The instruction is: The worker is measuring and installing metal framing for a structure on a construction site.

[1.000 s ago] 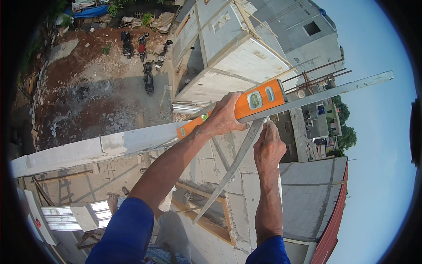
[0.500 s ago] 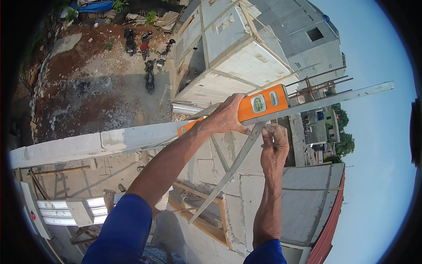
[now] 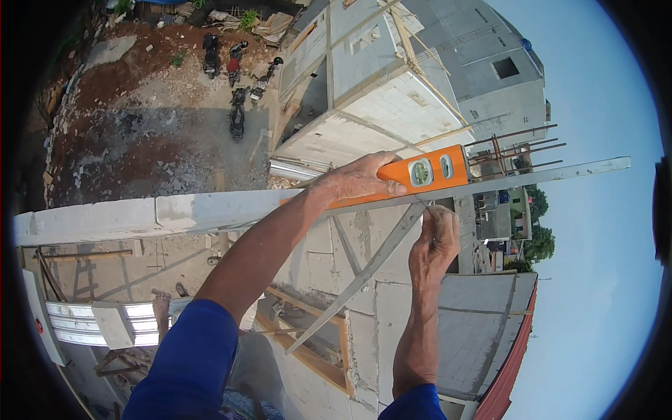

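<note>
My left hand [image 3: 360, 176] grips an orange spirit level [image 3: 435, 175], its thumb along the lower edge. The level lies along a long grey metal bar [image 3: 553, 174] that juts out to the right, past the wall top. From beneath the bar a diagonal grey brace [image 3: 385, 249] slopes down to the left. Beside their joint, just under the bar, my right hand [image 3: 437, 241] is closed with its fingertips pinched together. Whatever the pinch holds is too small to make out.
A pale block wall [image 3: 119, 218] runs leftward with a drop beyond it. Below lie a wood-framed opening [image 3: 343, 350] and shiny metal sheeting [image 3: 73, 323]. Thin steel rods [image 3: 525, 155] stick out at the right. Motorbikes [image 3: 237, 115] stand on the ground below.
The bar's right end and the level have tipped downward, so both slope less steeply. My right hand sits slightly lower, still by the joint. The whole view has shifted a little.
</note>
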The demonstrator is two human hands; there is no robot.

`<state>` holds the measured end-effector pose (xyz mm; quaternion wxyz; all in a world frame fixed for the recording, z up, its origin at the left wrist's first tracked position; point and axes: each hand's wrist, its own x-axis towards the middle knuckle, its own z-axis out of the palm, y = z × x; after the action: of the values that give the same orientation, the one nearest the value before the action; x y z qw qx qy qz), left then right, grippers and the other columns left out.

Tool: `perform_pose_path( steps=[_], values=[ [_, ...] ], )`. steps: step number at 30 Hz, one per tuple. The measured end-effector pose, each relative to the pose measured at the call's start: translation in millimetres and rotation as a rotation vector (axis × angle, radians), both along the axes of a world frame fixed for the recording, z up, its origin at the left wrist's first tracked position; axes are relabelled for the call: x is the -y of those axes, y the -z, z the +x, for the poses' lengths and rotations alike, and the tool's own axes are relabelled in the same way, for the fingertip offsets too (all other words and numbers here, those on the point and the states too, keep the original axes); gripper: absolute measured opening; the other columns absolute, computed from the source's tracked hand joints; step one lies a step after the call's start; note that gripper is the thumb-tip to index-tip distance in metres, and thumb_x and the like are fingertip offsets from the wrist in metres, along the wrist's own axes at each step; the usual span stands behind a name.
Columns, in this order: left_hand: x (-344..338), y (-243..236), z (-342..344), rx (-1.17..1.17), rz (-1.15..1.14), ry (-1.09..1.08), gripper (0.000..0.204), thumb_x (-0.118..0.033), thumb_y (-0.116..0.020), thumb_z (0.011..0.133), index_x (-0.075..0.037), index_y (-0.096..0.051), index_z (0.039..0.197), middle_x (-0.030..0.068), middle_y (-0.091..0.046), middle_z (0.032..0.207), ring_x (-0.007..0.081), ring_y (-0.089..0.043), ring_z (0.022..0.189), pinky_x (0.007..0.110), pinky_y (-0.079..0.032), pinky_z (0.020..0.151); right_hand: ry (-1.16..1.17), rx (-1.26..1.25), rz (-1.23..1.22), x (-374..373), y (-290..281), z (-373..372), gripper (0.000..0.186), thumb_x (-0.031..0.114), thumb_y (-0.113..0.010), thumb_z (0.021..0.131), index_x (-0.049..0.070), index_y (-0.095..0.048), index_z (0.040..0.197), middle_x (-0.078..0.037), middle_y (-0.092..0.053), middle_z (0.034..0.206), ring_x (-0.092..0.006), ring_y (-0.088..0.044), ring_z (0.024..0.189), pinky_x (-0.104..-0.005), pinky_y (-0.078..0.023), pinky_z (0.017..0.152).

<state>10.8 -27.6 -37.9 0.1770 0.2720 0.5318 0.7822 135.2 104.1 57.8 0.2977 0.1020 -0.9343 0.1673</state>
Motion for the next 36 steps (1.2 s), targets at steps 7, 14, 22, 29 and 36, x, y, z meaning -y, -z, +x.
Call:
perform_pose_path(
  steps=[7,14,22,29,36],
  values=[
    [-6,8,1,-0.117,-0.075,-0.101,0.105,-0.057,-0.087,0.050,0.002,-0.047,0.127,0.0236,-0.057,0.118,0.0338,-0.053,0.118,0.043,-0.041,0.103,0.004,-0.104,0.182,-1,0,-7,0.011,-0.007,-0.057,0.084,0.000,-0.058,0.092,-0.014,-0.060,0.090,-0.0316,-0.056,0.086,-0.0377,-0.046,0.078],
    [-8,8,-4,-0.110,-0.116,-0.091,0.105,-0.053,-0.088,0.052,0.005,-0.043,0.126,0.0218,-0.056,0.115,0.0310,-0.052,0.117,0.038,-0.039,0.101,0.022,-0.090,0.056,-2,-4,-5,0.011,-0.009,-0.056,0.085,-0.002,-0.056,0.093,-0.015,-0.060,0.088,-0.0307,-0.060,0.080,-0.0349,-0.049,0.070],
    [-4,-1,2,-0.050,-0.094,-0.081,0.093,-0.044,-0.087,0.053,0.003,-0.046,0.122,0.0192,-0.058,0.111,0.0283,-0.055,0.112,0.036,-0.041,0.098,0.000,-0.132,-0.166,-1,-4,-1,0.009,-0.006,-0.049,0.090,-0.004,-0.057,0.093,-0.016,-0.057,0.103,-0.0192,-0.061,0.083,-0.0285,-0.060,0.058],
    [-9,6,2,-0.061,-0.069,-0.096,0.090,-0.043,-0.087,0.054,0.001,-0.047,0.122,0.0184,-0.058,0.111,0.0278,-0.055,0.112,0.036,-0.041,0.098,0.127,0.097,-0.403,-4,-12,11,0.009,0.003,-0.051,0.093,-0.003,-0.057,0.094,-0.014,-0.061,0.096,-0.0120,-0.055,0.070,-0.0235,-0.048,0.057],
    [-11,9,8,-0.060,-0.022,-0.124,0.105,-0.057,-0.086,0.049,0.004,-0.048,0.125,0.0226,-0.057,0.115,0.0335,-0.054,0.115,0.041,-0.042,0.100,0.264,0.294,-0.519,8,-28,19,0.015,0.014,-0.053,0.095,0.001,-0.059,0.093,-0.006,-0.063,0.069,-0.0052,-0.035,0.055,-0.0219,-0.033,0.053]
  ],
)
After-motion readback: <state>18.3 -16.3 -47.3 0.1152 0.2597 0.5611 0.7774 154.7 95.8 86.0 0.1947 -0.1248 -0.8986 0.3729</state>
